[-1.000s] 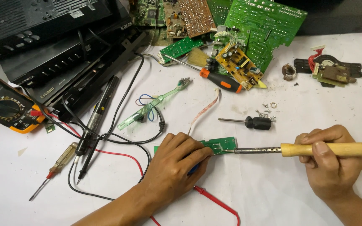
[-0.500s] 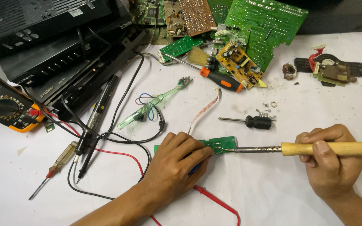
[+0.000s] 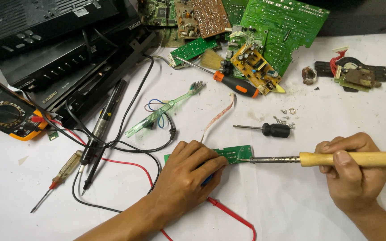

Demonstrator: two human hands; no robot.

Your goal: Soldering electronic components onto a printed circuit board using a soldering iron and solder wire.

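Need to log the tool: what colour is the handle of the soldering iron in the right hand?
Light tan wood, seen in the head view: the wooden-handled soldering iron.

Open paper below, clutter above

Bare white sheet [image 3: 291, 209] is left free between the hands and toward the near edge; passage beyond is hemmed by a black-handled screwdriver [image 3: 269, 130], loose screws [image 3: 284, 117], tangled black leads [image 3: 126, 143] and stacked circuit boards [image 3: 264, 27].
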